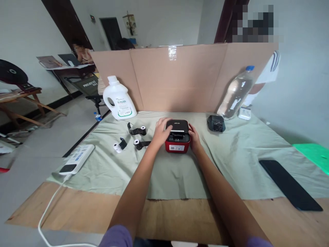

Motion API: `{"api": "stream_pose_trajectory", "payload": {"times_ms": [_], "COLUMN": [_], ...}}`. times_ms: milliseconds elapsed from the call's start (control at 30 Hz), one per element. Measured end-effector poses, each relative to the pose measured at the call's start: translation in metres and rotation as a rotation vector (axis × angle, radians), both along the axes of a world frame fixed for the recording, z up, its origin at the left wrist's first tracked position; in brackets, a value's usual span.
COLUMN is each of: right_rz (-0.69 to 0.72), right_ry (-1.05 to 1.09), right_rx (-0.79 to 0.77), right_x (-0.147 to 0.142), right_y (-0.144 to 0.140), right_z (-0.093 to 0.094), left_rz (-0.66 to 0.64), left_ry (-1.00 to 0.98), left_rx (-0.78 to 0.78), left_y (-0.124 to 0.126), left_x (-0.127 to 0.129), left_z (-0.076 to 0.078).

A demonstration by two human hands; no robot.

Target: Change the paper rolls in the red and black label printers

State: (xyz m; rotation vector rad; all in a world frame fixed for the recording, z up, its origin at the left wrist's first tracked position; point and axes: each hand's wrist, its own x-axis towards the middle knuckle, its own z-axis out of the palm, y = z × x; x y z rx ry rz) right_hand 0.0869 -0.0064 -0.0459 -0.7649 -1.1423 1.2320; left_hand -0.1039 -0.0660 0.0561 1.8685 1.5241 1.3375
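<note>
A small red and black label printer [177,136] sits on the pale green cloth [159,171] in the middle of the table. My left hand [161,132] rests on its left side and top, fingers curved over the black lid. My right hand [194,136] presses against its right side. Both hands hold the printer between them. To the left of it lie three small paper rolls with black strips: one [137,130] behind, one [140,144] close to my left wrist, one [118,145] further left.
A white detergent bottle [119,98] stands back left, a clear water bottle [238,92] leans back right beside a black adapter [216,123]. A cardboard screen [180,77] stands behind. A white power strip [77,158] lies left, a black phone [290,184] right. People sit beyond.
</note>
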Motion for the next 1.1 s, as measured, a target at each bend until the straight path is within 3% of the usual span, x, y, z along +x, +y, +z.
{"api": "stream_pose_trajectory", "payload": {"times_ms": [167,300,533,700,1100], "right_rz": [0.016,0.049,0.022,0.03,0.015], "right_ry": [0.007,0.05,-0.055,-0.014,-0.048], "right_rx": [-0.023,-0.048,-0.02,0.04,0.061], "right_x": [-0.001,-0.002,-0.004,-0.003,-0.002], "right_y": [-0.003,-0.006,-0.003,-0.004,-0.005], "right_z": [0.003,0.009,0.014,0.01,0.007], "left_rz": [-0.109,-0.171,-0.171,-0.181,-0.115], "left_ry": [-0.745,-0.982,-1.001,-1.004,-0.808], "left_rx": [-0.357,-0.463,-0.456,-0.437,-0.478], "left_y": [0.015,0.011,0.008,0.01,0.006], "left_x": [-0.007,-0.004,-0.005,-0.005,-0.008], "left_z": [-0.034,-0.042,-0.046,-0.047,-0.029]}}
